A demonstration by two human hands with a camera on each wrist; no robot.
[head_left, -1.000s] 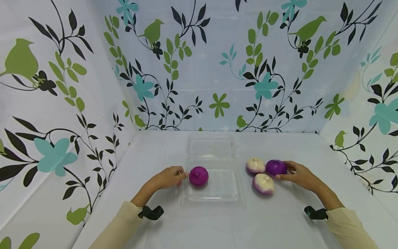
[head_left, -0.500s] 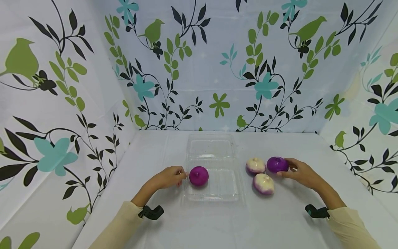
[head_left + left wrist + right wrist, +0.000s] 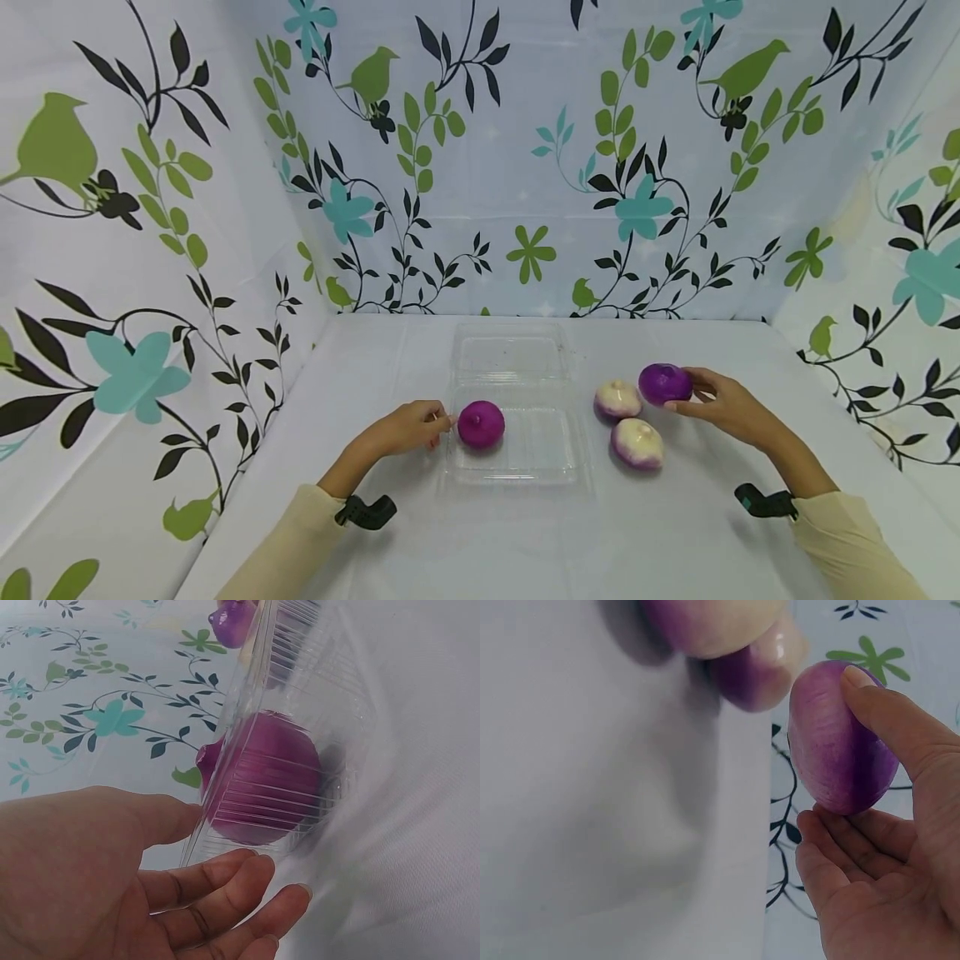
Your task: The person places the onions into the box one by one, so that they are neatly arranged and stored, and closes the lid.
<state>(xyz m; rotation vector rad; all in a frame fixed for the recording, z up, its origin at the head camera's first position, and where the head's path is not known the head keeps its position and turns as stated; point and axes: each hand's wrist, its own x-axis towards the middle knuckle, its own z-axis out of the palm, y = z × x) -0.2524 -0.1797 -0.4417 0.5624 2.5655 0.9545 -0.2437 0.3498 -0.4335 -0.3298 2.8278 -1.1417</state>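
My right hand [image 3: 731, 406] holds a shiny purple onion [image 3: 665, 384] between thumb and fingers, lifted off the table. In the right wrist view the thumb presses the upper side of this onion [image 3: 840, 742] and the fingertips support it below. Two white-and-purple turnips [image 3: 618, 399] [image 3: 637, 443] sit close together beside it on the table. To the left, an open clear plastic clamshell box [image 3: 540, 446] lies flat with a magenta onion [image 3: 481, 425] at its left end. My left hand [image 3: 408, 427] pinches the box's left rim, thumb inside and fingers outside in the left wrist view.
The box's clear lid [image 3: 510, 350] lies folded back behind its base. A white cloth covers the table [image 3: 525, 550]. Patterned curtains [image 3: 465, 167] with leaves, birds and flowers stand at the back and both sides.
My right hand has raised the purple onion up and away from the two turnips, slightly toward the back. The left hand and the box have stayed in place.
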